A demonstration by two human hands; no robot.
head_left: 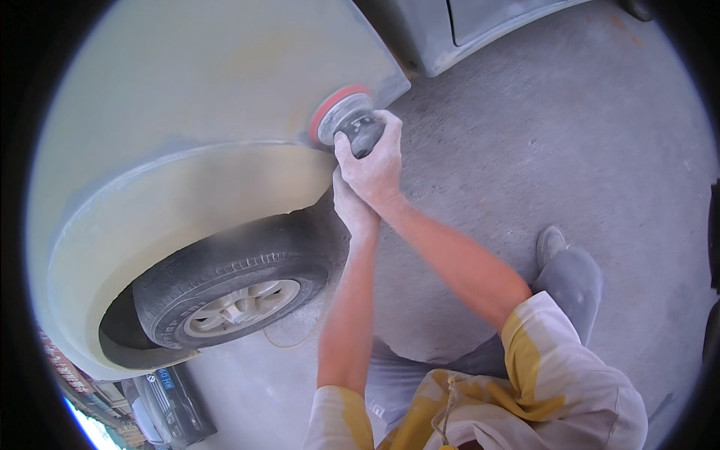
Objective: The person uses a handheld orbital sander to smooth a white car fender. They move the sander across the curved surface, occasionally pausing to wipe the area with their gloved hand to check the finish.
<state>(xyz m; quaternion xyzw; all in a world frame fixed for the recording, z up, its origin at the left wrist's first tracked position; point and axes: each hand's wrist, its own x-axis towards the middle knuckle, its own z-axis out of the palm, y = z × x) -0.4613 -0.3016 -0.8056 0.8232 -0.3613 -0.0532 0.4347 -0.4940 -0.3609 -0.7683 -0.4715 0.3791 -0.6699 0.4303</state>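
Observation:
A round orbital sander [347, 112], with a dark body, a grey skirt and a red pad rim, rests its pad against the pale primed car panel [202, 75]. The top of its body is in the grip of my right hand [374, 166], thumb on one side and fingers round the other. Just below, my left hand [352, 204] presses close under the right one at the sander's rear end; it looks closed, though its fingers are mostly hidden. Pale dust coats both hands. The sander touches the panel between the wheel arch [187, 154] and the panel's lower corner.
Below the arch sits a black tyre [304, 244] with a silver wheel rim [241, 309]. Another grey body panel [487, 30] stands at the top, past a gap. Dusty concrete floor [480, 157] spreads to the right. A dark car [169, 409] is parked at lower left.

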